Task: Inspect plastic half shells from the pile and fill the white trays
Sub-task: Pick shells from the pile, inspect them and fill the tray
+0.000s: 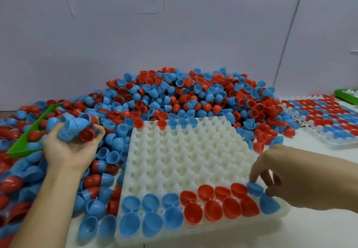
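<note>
Far left: a green tray [25, 143] sits half buried in the pile of red and blue half shells [174, 96], which spreads across the back of the table [290, 234] and down its left side.

Left hand [71, 147]: palm up over the pile, fingers [100, 131] curled round a handful of shells [77, 125], mostly blue, at least one red.

Centre: white tray [184, 150] in progress. We count two near rows filled, blue at left, red toward the right; a few shells sit along the far edge. The whole middle is still bare, so we judge this tray barely started.

Right hand [302, 178]: over the tray's near right corner, fingertips [252, 179] bent down and touching a blue shell [255, 188] at the end of the second row. Whether it is pinched or only pressed into place, we cannot tell.

Far right: a filled white tray [325, 119] lies full of shells. The pile remains large; most of the work is left.
</note>
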Available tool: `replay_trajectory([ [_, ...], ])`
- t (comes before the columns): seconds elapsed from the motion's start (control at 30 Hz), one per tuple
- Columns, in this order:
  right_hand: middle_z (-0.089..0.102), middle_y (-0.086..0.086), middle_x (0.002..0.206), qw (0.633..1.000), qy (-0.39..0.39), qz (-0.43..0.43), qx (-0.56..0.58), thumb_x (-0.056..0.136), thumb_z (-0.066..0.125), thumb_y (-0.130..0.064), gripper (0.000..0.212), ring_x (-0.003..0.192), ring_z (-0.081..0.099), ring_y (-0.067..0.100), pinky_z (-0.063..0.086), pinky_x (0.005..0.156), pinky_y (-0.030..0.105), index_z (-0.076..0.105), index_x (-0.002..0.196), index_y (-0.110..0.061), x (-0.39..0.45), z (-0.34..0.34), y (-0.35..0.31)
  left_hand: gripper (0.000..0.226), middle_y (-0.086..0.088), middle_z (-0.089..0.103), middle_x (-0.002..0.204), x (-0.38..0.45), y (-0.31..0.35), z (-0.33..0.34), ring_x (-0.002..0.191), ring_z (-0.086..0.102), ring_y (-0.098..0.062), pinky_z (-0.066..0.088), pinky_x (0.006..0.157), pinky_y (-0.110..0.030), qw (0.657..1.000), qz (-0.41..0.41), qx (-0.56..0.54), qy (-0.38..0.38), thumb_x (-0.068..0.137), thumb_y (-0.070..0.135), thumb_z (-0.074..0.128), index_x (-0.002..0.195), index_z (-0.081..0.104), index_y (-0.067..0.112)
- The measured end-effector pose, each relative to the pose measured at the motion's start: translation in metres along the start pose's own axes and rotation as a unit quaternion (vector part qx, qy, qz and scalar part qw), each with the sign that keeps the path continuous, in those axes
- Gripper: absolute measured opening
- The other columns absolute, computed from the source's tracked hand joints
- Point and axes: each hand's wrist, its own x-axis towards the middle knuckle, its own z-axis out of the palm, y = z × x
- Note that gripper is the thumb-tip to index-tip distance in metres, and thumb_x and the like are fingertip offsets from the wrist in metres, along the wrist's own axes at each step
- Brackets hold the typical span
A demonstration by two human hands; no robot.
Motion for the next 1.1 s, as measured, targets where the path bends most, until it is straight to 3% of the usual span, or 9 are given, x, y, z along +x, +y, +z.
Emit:
replay_trajectory([
  [0.2,0.063,-0.022,0.084,0.999,0.045,-0.016,-0.025,0.089,0.071,-0.036,0.027,0.077,0.063,0.0,0.056,0.069,0.015,0.066,0.113,-0.047,0.015,-0.019,-0.013,0.086,-0.012,0.064,0.103,-0.008,-0.003,0.014,0.099,0.061,-0.022,0.051,0.079,-0.029,1.0,-0.014,-0.006,0.012,0.026,0.018,0.089,0.106,0.059,0.01],
  [0.37,0.066,-0.023,0.089,0.977,0.174,-0.125,0.014,0.097,0.062,-0.024,0.021,0.071,0.06,-0.008,0.05,0.06,0.008,0.071,0.113,-0.032,0.054,-0.042,-0.065,0.097,-0.011,0.06,0.105,-0.009,-0.001,0.016,0.099,0.058,-0.022,0.052,0.074,-0.029,0.999,-0.026,-0.02,0.007,0.021,0.014,0.093,0.109,0.055,0.01],
  [0.53,0.071,-0.006,0.108,0.927,0.206,-0.258,0.178,0.099,0.06,-0.027,0.024,0.075,0.057,-0.005,0.044,0.064,0.005,0.07,0.119,-0.019,0.114,-0.044,-0.156,0.05,-0.009,0.06,0.094,-0.01,-0.001,0.017,0.088,0.057,-0.02,0.053,0.068,-0.029,0.999,-0.029,-0.018,0.01,0.048,0.012,0.078,0.093,0.057,0.011],
  [0.6,0.069,-0.005,0.101,0.917,0.199,-0.263,0.226,0.097,0.063,-0.031,0.027,0.076,0.057,-0.001,0.047,0.071,0.012,0.068,0.119,-0.016,0.135,-0.043,-0.187,0.028,-0.009,0.059,0.092,-0.008,-0.001,0.014,0.086,0.057,-0.019,0.053,0.069,-0.03,0.999,-0.025,-0.021,0.008,0.064,0.014,0.067,0.09,0.057,0.011],
  [0.7,0.06,-0.009,0.08,0.895,0.205,-0.259,0.301,0.093,0.069,-0.031,0.026,0.064,0.052,0.001,0.04,0.056,0.011,0.062,0.114,-0.016,0.157,-0.041,-0.22,0.009,-0.008,0.065,0.083,-0.005,-0.002,0.011,0.075,0.065,-0.02,0.057,0.075,-0.034,1.0,-0.019,0.016,-0.003,0.085,0.014,0.054,0.081,0.061,0.01],
  [0.83,0.072,0.015,0.085,0.879,0.199,-0.262,0.344,0.093,0.058,-0.012,0.024,0.058,0.055,0.008,0.044,0.045,0.011,0.06,0.117,-0.013,0.172,-0.043,-0.243,0.048,-0.004,0.065,0.068,-0.006,-0.003,0.012,0.062,0.066,-0.015,0.057,0.059,-0.027,0.998,-0.008,0.035,-0.048,0.096,0.011,0.037,0.06,0.068,0.013],
  [0.93,0.072,0.013,0.083,0.879,0.185,-0.245,0.364,0.094,0.051,-0.01,0.027,0.046,0.054,0.003,0.04,0.04,0.009,0.063,0.118,-0.009,0.177,-0.044,-0.247,0.039,-0.006,0.065,0.072,-0.005,-0.004,0.011,0.066,0.066,-0.017,0.058,0.061,-0.029,0.998,-0.014,0.03,-0.052,0.095,0.01,0.039,0.067,0.067,0.01],
  [1.03,0.071,0.008,0.081,0.883,0.2,-0.228,0.359,0.099,0.054,-0.019,0.022,0.045,0.058,0.004,0.04,0.039,0.009,0.068,0.112,-0.009,0.18,-0.044,-0.247,0.016,-0.009,0.066,0.085,-0.003,-0.004,0.011,0.079,0.068,-0.021,0.06,0.069,-0.034,0.999,-0.027,0.027,-0.035,0.091,0.011,0.046,0.089,0.061,0.008],
  [1.1,0.072,0.009,0.089,0.884,0.209,-0.213,0.361,0.098,0.06,-0.023,0.021,0.047,0.056,0.002,0.038,0.039,0.007,0.071,0.11,-0.01,0.183,-0.043,-0.245,0.011,-0.011,0.067,0.085,-0.003,-0.006,0.012,0.079,0.069,-0.022,0.06,0.07,-0.036,0.999,-0.031,0.027,-0.034,0.089,0.01,0.05,0.089,0.061,0.008],
])
